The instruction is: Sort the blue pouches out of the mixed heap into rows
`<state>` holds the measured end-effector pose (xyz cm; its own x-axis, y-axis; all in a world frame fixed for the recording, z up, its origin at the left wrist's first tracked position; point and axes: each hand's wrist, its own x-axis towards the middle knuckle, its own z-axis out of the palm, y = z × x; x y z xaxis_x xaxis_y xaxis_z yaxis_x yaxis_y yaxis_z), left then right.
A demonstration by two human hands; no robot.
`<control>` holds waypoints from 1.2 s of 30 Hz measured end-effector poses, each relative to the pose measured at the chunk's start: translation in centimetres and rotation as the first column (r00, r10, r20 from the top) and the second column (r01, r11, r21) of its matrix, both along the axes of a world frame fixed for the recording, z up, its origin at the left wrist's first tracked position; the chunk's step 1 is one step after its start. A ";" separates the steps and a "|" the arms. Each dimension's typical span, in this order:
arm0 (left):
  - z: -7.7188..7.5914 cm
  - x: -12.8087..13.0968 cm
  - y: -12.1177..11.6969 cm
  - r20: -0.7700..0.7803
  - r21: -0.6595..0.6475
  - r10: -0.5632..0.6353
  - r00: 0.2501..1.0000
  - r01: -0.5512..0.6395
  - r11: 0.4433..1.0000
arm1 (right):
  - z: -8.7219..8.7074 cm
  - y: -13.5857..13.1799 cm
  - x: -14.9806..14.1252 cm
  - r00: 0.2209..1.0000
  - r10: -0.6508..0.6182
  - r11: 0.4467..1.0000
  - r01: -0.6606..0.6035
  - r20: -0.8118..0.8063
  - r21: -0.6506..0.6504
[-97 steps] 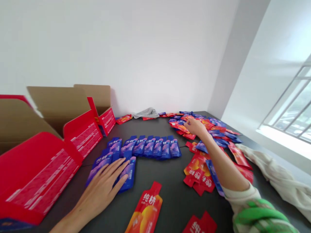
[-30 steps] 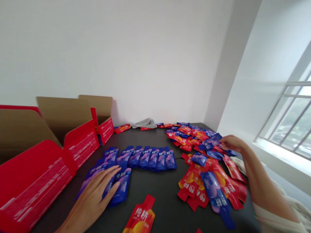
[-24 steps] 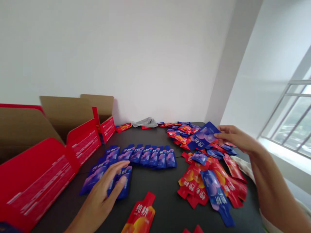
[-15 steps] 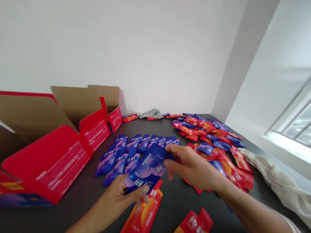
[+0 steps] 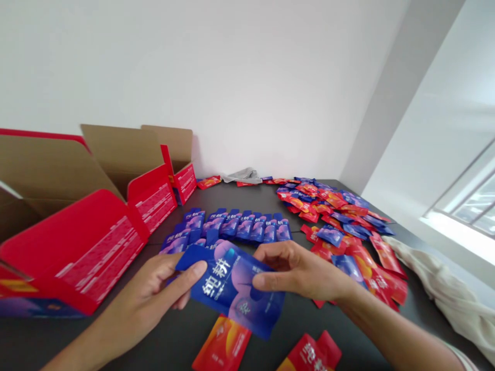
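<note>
A blue pouch [image 5: 240, 288] with purple shapes and white lettering is stretched between both hands above the dark table. My left hand [image 5: 162, 288] pinches its upper left end, thumb on top. On the right side, my right hand [image 5: 288, 270] grips the pouch, thumb across its face. Beneath it lies a red-orange pouch [image 5: 224, 345], partly covered by the blue one. More red pouches [image 5: 311, 355] rest at the near edge. Just behind the hands stretches a row of blue pouches [image 5: 245, 226], with several others partly hidden behind my left hand.
Open red cartons [image 5: 88, 252] with brown flaps line the left side. A heap of mixed red and blue pouches [image 5: 328, 206] covers the right. Grey cloth [image 5: 243, 176] lies by the wall, and a beige cloth [image 5: 436, 288] runs along the right edge.
The blue pouch has been turned, so its lettered end now points left. My left hand has shifted left and up to that end; my right hand stays on the other side.
</note>
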<state>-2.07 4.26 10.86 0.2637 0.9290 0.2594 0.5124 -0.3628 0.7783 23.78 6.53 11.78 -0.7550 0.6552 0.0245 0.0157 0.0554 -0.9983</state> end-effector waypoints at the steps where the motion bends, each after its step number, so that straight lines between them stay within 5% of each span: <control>1: -0.2 0.1 -0.1 -0.033 0.028 0.005 0.999 -0.004 1.000 | -0.3 -0.1 -0.4 1.000 -0.015 0.999 0.015 -0.001 0.035; 8: -2.6 1.5 -1.2 -0.073 0.324 0.247 0.966 -0.211 0.922 | -2.3 -2.3 -2.8 0.991 0.133 0.991 -0.133 0.021 0.015; 14: -3.7 1.4 -1.3 -0.024 0.266 0.258 0.966 -0.242 0.933 | -2.7 -2.9 -3.2 0.998 -0.054 0.987 0.057 -0.021 0.148; 21: -3.3 2.3 0.2 -0.031 -0.018 -0.096 0.995 0.096 0.995 | -4.0 -0.9 -3.5 0.932 -0.281 0.959 0.280 -0.227 -0.039; 26: -4.7 2.0 1.0 -0.128 0.006 -0.108 0.986 0.109 0.994 | -4.1 2.8 -2.8 0.878 -0.454 0.890 0.454 -0.153 -0.035; 29: -6.4 1.9 0.6 -0.321 0.025 -0.129 0.938 0.144 0.989 | -4.5 5.2 -1.7 0.839 -0.531 0.847 0.530 -0.114 -0.044; 33: -7.5 2.8 -0.9 -0.468 -0.130 -0.315 0.826 0.289 0.949 | -5.9 7.5 -0.5 0.810 -0.585 0.810 0.579 -0.049 -0.093; 36: -7.8 3.7 -1.9 -0.493 -0.169 -0.351 0.796 0.308 0.936 | -6.6 7.9 -0.6 0.835 -0.550 0.833 0.551 0.028 -0.060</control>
